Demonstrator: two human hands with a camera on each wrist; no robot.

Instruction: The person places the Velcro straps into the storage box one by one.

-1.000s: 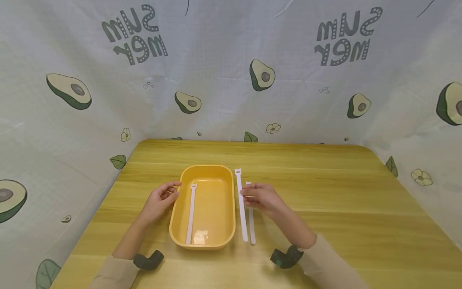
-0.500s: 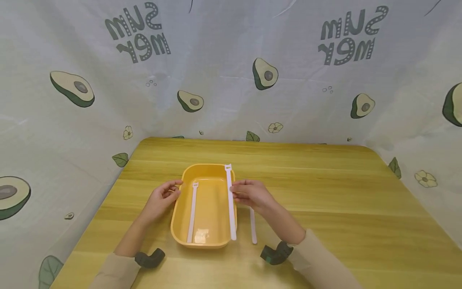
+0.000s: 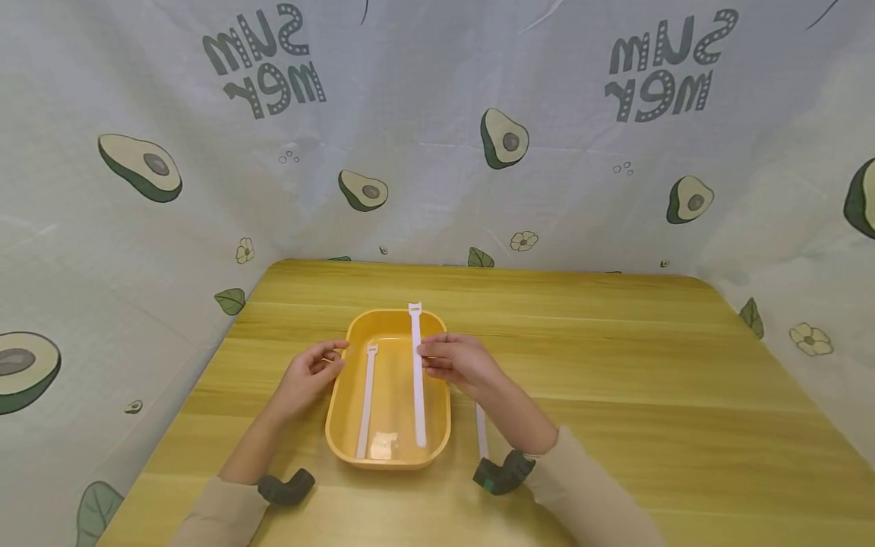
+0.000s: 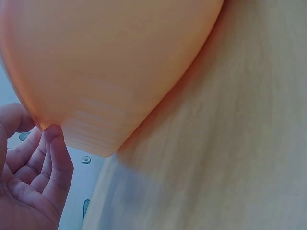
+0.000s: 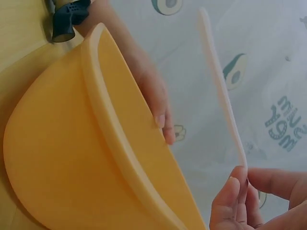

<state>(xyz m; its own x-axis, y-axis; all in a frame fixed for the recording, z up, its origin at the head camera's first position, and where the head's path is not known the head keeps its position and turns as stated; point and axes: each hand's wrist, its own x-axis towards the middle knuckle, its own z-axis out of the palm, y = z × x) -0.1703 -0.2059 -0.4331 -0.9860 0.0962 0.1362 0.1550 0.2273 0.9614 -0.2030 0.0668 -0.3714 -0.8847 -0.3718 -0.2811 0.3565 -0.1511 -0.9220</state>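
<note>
Avocado-print cloth (image 3: 437,220) backs a wood-grain table (image 3: 649,365); right hand (image 3: 466,363) pinches a white strap (image 3: 419,399), left hand (image 3: 307,381) pinches a yellow tray (image 5: 57,153); head view alone shows another strap (image 3: 367,403) inside.

Shines like plastic on the yellow tray (image 3: 394,387) (brightest near its front edge); looks wood-grained on the table (image 3: 615,365).

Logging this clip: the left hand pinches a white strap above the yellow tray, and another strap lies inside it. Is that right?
Wrong hand: the right hand pinches the white strap above the yellow tray, as the head view shows. Another strap does lie inside the tray.
</note>
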